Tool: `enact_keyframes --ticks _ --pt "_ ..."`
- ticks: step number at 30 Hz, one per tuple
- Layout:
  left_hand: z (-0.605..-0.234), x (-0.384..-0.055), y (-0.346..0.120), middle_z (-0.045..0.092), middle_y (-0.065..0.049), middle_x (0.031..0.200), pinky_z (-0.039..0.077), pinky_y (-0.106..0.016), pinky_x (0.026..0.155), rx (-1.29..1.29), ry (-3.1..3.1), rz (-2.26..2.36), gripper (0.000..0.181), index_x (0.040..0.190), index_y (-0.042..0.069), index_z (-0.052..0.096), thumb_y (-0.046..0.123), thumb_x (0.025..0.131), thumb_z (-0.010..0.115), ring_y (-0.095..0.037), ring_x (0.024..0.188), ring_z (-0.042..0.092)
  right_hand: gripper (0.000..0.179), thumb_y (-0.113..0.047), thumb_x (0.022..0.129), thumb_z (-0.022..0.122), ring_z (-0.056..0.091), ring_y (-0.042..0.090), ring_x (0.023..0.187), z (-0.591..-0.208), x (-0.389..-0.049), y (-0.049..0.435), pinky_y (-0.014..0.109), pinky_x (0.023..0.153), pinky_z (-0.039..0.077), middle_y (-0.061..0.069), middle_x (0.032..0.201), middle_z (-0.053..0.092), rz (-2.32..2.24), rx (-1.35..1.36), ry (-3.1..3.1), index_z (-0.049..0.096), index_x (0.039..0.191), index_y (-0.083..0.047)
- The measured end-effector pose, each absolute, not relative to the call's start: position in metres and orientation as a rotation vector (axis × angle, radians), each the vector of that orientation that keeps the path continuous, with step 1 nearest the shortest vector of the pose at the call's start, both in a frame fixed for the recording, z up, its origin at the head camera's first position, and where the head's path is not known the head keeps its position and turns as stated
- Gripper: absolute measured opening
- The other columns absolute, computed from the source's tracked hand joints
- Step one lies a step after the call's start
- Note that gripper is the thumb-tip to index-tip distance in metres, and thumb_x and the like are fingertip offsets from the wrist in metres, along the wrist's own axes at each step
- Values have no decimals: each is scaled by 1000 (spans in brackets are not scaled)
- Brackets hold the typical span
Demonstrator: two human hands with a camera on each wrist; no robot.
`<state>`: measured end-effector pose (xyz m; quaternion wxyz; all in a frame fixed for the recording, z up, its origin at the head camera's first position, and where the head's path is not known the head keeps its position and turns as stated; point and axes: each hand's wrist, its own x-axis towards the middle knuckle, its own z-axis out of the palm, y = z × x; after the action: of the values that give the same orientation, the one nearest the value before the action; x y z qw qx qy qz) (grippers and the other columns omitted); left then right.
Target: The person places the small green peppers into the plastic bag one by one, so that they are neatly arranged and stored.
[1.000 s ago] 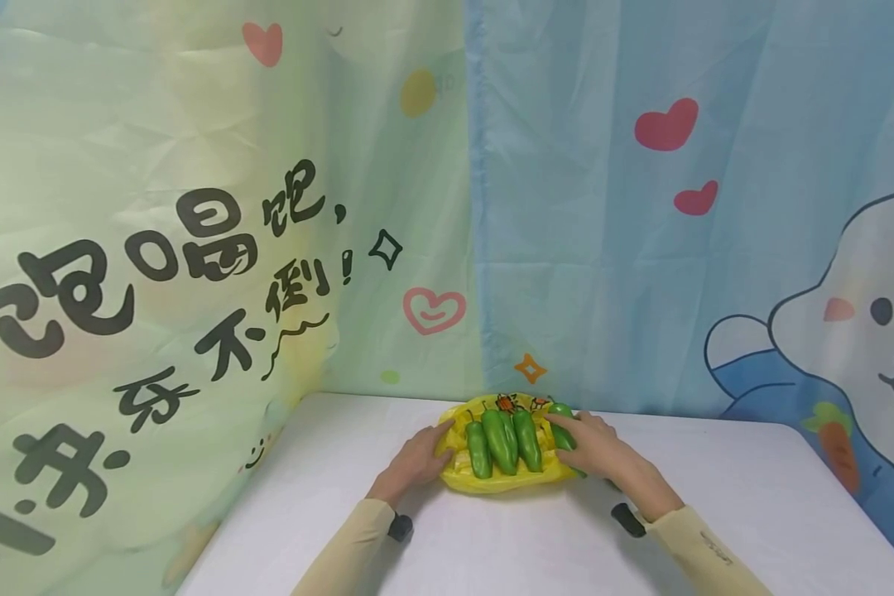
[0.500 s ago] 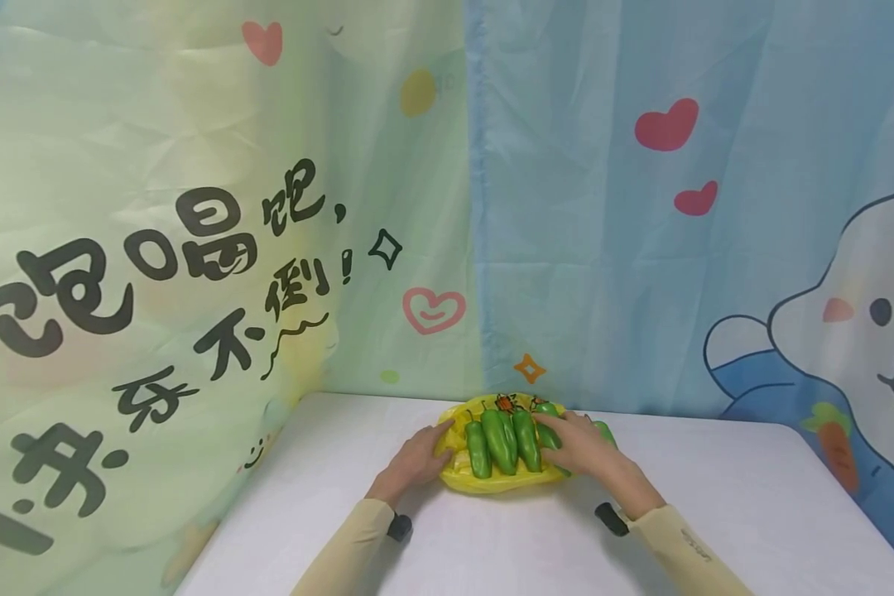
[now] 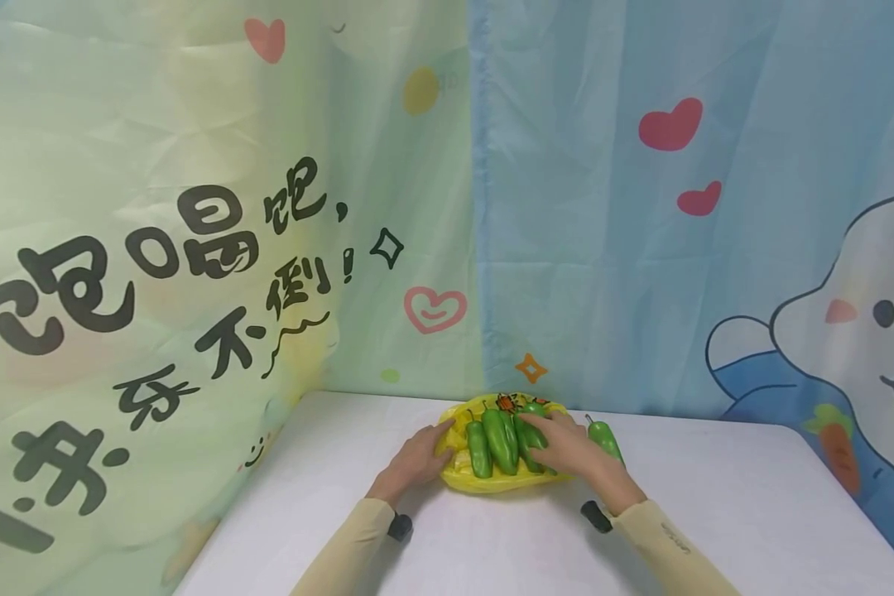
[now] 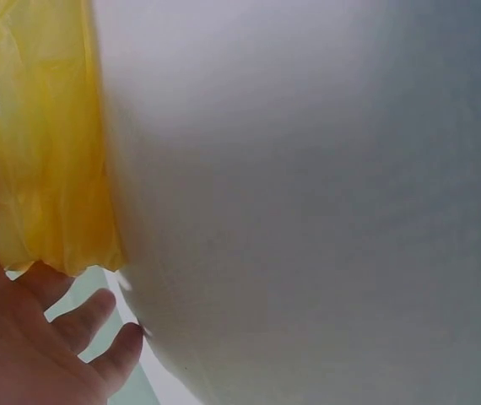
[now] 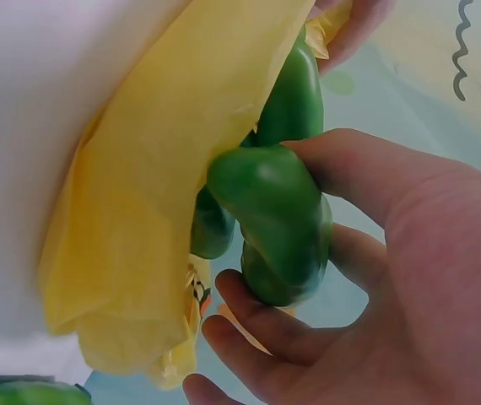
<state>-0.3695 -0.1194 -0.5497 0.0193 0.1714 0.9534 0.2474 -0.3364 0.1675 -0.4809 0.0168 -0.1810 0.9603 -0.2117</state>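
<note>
A yellow plastic bag (image 3: 499,485) lies spread like a shallow open basket near the back of the white table, with several long green peppers (image 3: 499,443) side by side in it. My left hand (image 3: 417,455) grips the bag's left edge, thumb inside the rim; in the left wrist view its fingers reach behind the yellow plastic (image 4: 46,169). My right hand (image 3: 569,451) is over the bag's right part, holding a green pepper (image 5: 270,211) between thumb and fingers. The held pepper overlaps the peppers beside it in the head view.
One more green pepper (image 3: 603,437) lies on the white table (image 3: 715,497) to the right of the bag, just beyond my right wrist. Printed cloth curtains (image 3: 566,207) rise behind the table and along its left side.
My right hand has moved left with the green pepper, from the bag's right edge to against the other peppers, uncovering the loose pepper at the right. The left hand has stayed put.
</note>
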Motion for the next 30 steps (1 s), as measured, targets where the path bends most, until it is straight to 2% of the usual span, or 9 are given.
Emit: enact_keyframes --ticks 4,12,19,30 --pt "-549 -369 -119 50 -18 151 36 -55 119 540 2966 755 57 153 14 41 28 100 55 -40 142 44 62 -21 92 69 40 56 136 -482 -339 162 80 103 34 32 145 49 -655 -555 2987 48 150 -15" --pt "-548 -368 -118 50 -16 152 36 -54 120 516 2962 746 56 153 15 42 29 101 54 -39 142 44 62 -20 92 69 39 57 137 -485 -345 156 80 104 33 35 146 45 -642 -538 2971 48 149 -14" --pt "-549 -370 -118 49 -15 153 35 -54 120 486 2957 756 56 154 18 41 30 101 53 -38 144 42 63 -20 93 69 29 59 142 -487 -349 149 81 109 26 37 151 37 -671 -493 2943 46 151 -15" --pt "-552 -373 -118 48 -13 153 35 -52 121 473 2958 733 56 154 18 40 30 101 54 -36 144 43 63 -16 92 69 26 60 143 -489 -353 140 80 110 24 40 154 28 -628 -436 2954 47 151 -17"
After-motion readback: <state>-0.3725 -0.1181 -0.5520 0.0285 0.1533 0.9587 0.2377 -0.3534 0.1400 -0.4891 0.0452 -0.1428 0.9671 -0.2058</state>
